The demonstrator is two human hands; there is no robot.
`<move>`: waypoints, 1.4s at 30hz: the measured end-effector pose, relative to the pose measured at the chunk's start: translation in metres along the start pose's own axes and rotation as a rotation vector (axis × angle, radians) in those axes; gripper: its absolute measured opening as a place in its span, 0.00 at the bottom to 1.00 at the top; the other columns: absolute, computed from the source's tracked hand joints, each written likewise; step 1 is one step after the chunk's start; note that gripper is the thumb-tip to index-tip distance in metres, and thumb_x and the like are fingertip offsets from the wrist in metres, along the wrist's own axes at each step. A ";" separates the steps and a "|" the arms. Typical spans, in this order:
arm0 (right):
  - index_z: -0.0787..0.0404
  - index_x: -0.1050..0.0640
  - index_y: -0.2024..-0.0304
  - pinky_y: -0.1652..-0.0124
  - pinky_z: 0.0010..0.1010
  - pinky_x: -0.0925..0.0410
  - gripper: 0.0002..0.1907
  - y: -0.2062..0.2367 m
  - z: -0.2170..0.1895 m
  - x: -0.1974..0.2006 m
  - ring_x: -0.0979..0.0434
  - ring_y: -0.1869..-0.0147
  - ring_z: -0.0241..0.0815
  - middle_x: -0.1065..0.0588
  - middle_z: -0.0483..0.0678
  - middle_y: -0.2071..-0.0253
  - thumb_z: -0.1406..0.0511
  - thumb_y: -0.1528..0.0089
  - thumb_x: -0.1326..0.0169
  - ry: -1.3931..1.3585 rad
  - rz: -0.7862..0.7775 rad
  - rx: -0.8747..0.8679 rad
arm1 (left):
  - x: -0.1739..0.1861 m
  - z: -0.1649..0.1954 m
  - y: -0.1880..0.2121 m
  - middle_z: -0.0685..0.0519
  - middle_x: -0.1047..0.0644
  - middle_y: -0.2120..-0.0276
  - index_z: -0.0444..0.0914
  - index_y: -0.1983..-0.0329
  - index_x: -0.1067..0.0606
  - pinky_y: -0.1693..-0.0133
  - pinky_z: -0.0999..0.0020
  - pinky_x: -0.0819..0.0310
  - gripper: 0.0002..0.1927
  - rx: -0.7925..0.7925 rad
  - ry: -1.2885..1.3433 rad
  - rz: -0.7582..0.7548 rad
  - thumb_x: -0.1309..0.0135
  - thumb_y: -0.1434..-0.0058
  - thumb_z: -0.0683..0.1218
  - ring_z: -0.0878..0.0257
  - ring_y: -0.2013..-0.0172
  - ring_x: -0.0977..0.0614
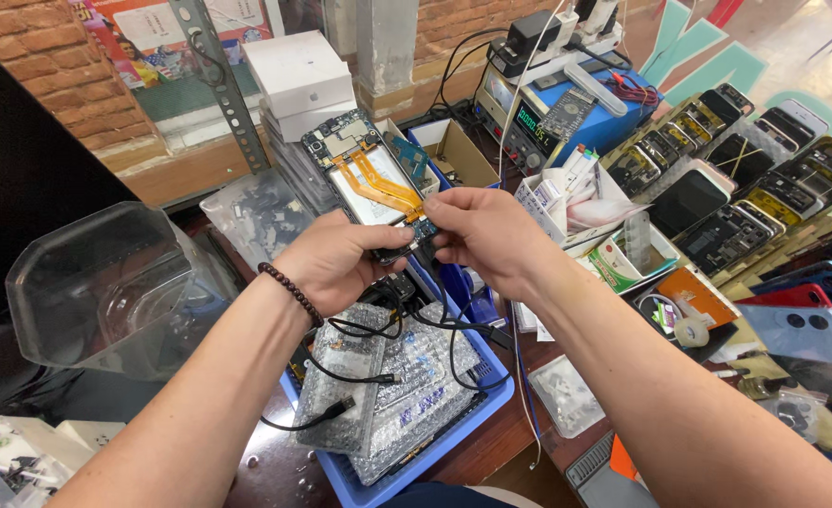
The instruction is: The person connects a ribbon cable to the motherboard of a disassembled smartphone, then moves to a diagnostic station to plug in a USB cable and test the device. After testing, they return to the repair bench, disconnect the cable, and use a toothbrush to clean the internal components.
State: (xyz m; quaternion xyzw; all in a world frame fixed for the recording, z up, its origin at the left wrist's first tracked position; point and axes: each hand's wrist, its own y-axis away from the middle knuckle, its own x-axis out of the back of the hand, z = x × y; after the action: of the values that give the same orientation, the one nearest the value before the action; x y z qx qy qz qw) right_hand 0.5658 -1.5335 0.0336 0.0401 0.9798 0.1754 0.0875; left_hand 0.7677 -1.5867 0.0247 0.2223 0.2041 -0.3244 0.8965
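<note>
— So, how are the arms set?

— Both forearms reach up from the bottom edge and meet in the middle, above a blue tray (491, 400) on the worktop (501, 442). The left hand (336, 263), with a dark bead bracelet (289, 293) at the wrist, curls under the lower end of an opened phone (371, 181).

— And the grip?

— The left grip is closed around the phone's bottom edge. The right hand (482, 230) pinches the same end, thumb and fingertips shut on it, where a black cable (449, 325) hangs down.

— What is it like?

— The back is off: a pale flat battery, orange ribbon strips across it, a dark circuit board on top. Bubble-wrap packets (407, 386) fill the tray below; a clear plastic tub (105, 292) sits left. Farther right lie rows of stripped phones (745, 179).
</note>
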 end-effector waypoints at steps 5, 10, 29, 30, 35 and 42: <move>0.62 0.22 0.58 0.64 0.25 0.27 0.07 -0.001 0.011 -0.002 0.26 0.66 0.32 0.24 0.42 0.67 0.64 0.34 0.44 -0.221 0.055 0.003 | -0.001 0.000 -0.002 0.46 0.21 0.48 0.41 0.34 0.41 0.61 0.60 0.23 0.34 -0.066 -0.014 0.309 0.38 0.39 0.47 0.56 0.56 0.18; 0.65 0.20 0.59 0.67 0.25 0.28 0.08 0.013 0.018 -0.037 0.27 0.69 0.32 0.24 0.43 0.69 0.65 0.36 0.43 -0.079 0.203 0.097 | -0.007 -0.007 -0.021 0.42 0.29 0.40 0.37 0.24 0.45 0.51 0.68 0.27 0.43 -0.420 -0.503 0.649 0.47 0.32 0.65 0.59 0.44 0.24; 0.62 0.19 0.57 0.69 0.23 0.30 0.12 0.023 0.015 -0.028 0.26 0.69 0.30 0.24 0.41 0.67 0.60 0.34 0.46 0.247 0.097 0.004 | 0.037 -0.008 -0.010 0.38 0.21 0.54 0.33 0.43 0.28 0.58 0.51 0.21 0.24 -0.062 0.669 0.041 0.55 0.31 0.56 0.45 0.56 0.18; 0.61 0.19 0.56 0.69 0.23 0.29 0.12 0.023 0.015 -0.026 0.26 0.69 0.29 0.24 0.41 0.67 0.61 0.34 0.46 0.244 0.106 0.001 | 0.037 -0.007 -0.007 0.36 0.21 0.53 0.32 0.43 0.27 0.57 0.51 0.21 0.25 -0.058 0.692 -0.002 0.56 0.31 0.56 0.45 0.56 0.18; 0.62 0.20 0.54 0.69 0.23 0.29 0.12 0.019 0.007 -0.023 0.25 0.69 0.30 0.23 0.42 0.67 0.61 0.34 0.46 0.242 0.111 0.031 | 0.029 -0.007 -0.002 0.35 0.21 0.51 0.30 0.44 0.27 0.54 0.50 0.21 0.25 -0.057 0.722 -0.115 0.57 0.30 0.55 0.44 0.53 0.19; 0.61 0.20 0.53 0.69 0.22 0.30 0.12 0.023 0.006 -0.028 0.27 0.69 0.29 0.23 0.40 0.68 0.62 0.33 0.48 0.227 0.118 0.034 | 0.022 -0.008 0.006 0.35 0.22 0.48 0.29 0.43 0.28 0.53 0.51 0.21 0.25 -0.040 0.732 -0.169 0.57 0.29 0.55 0.44 0.51 0.18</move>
State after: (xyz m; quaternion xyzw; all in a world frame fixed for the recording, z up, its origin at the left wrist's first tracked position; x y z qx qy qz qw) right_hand 0.5957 -1.5134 0.0405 0.0791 0.9821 0.1672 -0.0354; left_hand 0.7858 -1.5896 0.0087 0.2884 0.5350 -0.2923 0.7383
